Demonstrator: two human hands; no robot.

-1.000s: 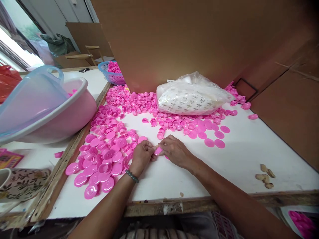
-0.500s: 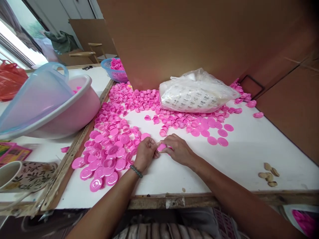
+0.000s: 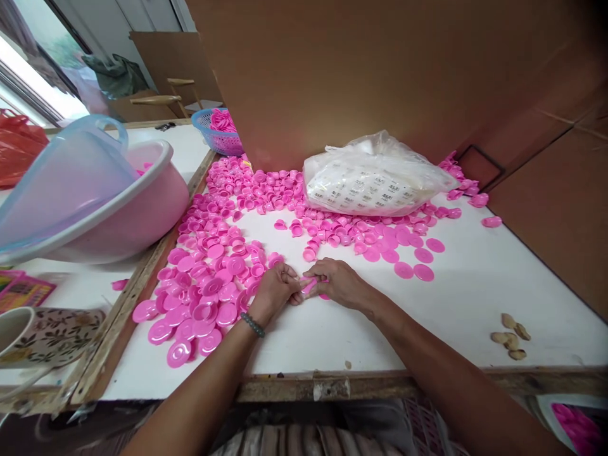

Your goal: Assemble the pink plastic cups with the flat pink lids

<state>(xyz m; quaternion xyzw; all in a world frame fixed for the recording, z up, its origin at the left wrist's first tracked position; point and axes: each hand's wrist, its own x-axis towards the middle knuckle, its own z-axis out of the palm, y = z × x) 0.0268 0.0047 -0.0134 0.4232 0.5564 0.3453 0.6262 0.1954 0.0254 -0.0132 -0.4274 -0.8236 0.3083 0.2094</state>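
Between my two hands, just above the white tabletop, is a small pink plastic piece (image 3: 310, 286), mostly covered by fingers. My left hand (image 3: 276, 288), with a dark beaded bracelet at its wrist, pinches its left side. My right hand (image 3: 339, 282) grips it from the right with bent fingers; a bit of pink also shows under that hand. Left of my hands spreads a heap of round pink lids (image 3: 211, 288). Small pink cups (image 3: 285, 190) lie in a band behind. Flat pink discs (image 3: 403, 270) are scattered to the right.
A clear bag of printed white packets (image 3: 375, 180) rests against a tall cardboard box (image 3: 380, 69). Several peanuts (image 3: 512, 339) lie near the right front edge. Beyond the wooden strip (image 3: 137, 304) stand a pink basin (image 3: 161, 215), a flowered mug (image 3: 61, 332) and a blue basket (image 3: 204, 123).
The pink piece has turned slightly between my fingers, and my right fingers have shifted over it. Both hands stay nearly in place; the whole view has moved a little.
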